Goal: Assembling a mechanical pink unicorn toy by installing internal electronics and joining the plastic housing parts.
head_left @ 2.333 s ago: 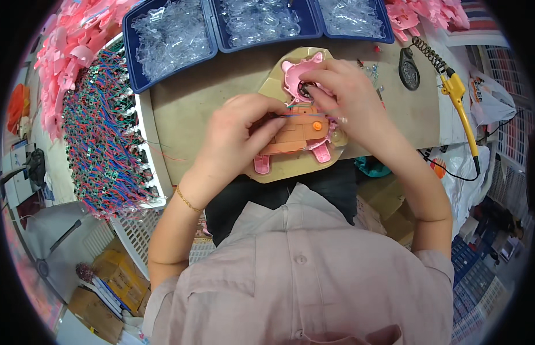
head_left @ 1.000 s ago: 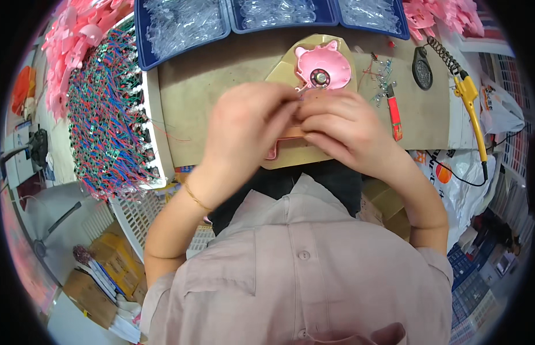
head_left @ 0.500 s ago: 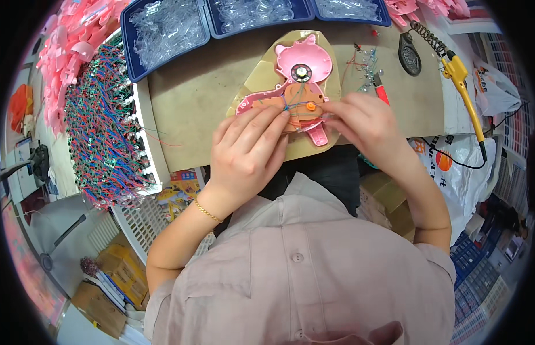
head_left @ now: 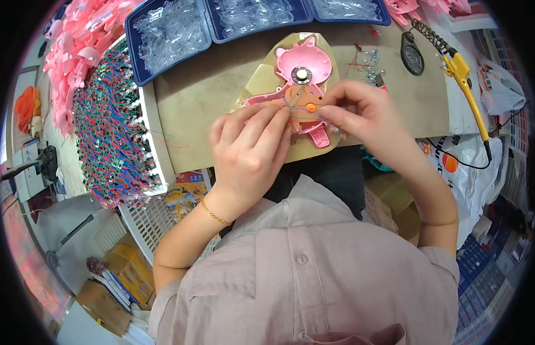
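Observation:
A pink animal-shaped plastic toy shell (head_left: 317,60) lies with its hollow side up on a tan holding board (head_left: 262,80). A round speaker (head_left: 301,75) sits in its head, and an orange-brown inner part (head_left: 305,116) with a small orange knob (head_left: 311,107) fills the body. Thin wires (head_left: 301,98) run from the speaker across the body. My left hand (head_left: 250,141) is closed at the body's left side, its fingertips pinching the wires. Beside the knob, my right hand (head_left: 362,112) pinches thumb to forefinger on a thin wire; the held end is hidden.
Blue trays (head_left: 169,40) of clear plastic parts line the far edge. At left stand a pile of pink shells (head_left: 86,54) and a mass of wired parts (head_left: 109,132) in a white container. A yellow soldering iron (head_left: 463,77), its coiled holder and small loose components (head_left: 371,63) lie right.
My right hand has shifted slightly, its fingers curling in closer beside the knob. My left hand stays at the wires. The whole view has shifted slightly.

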Tool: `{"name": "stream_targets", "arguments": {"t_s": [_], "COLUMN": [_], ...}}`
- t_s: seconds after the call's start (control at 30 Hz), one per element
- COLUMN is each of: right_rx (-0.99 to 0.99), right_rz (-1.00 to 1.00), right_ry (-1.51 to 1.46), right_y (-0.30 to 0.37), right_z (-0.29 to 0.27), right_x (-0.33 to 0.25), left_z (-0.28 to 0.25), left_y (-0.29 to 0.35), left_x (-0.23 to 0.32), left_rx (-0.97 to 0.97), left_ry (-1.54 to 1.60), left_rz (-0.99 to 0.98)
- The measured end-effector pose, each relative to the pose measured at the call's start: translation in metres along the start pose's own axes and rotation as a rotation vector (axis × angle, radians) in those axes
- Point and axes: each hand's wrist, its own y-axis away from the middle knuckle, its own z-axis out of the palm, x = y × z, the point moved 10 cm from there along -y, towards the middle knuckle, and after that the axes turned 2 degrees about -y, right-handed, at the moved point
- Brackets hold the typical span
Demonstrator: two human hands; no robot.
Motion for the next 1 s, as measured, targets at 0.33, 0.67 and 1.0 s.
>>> {"name": "stream_targets", "arguments": {"t_s": [0.33,0.67,1.0], "right_rx": [-0.036,0.111,0.115], "right_rz": [-0.272,-0.344,-0.093], "right_ry": [0.437,0.487,0.407], "right_y": [0.023,0.029,0.013], "right_z": [0.012,-0.007,-0.031], "right_x": [-0.030,-0.050,-0.017], "left_z": [-0.002,0.014,-0.002], "left_y": [-0.005,-0.013,-0.004], "left_x": [0.005,0.014,0.002], "left_rx": [-0.009,0.063,0.076], "left_ry": [0.080,0.049,0.178], "left_rz": [0.011,0.070,0.089]}}
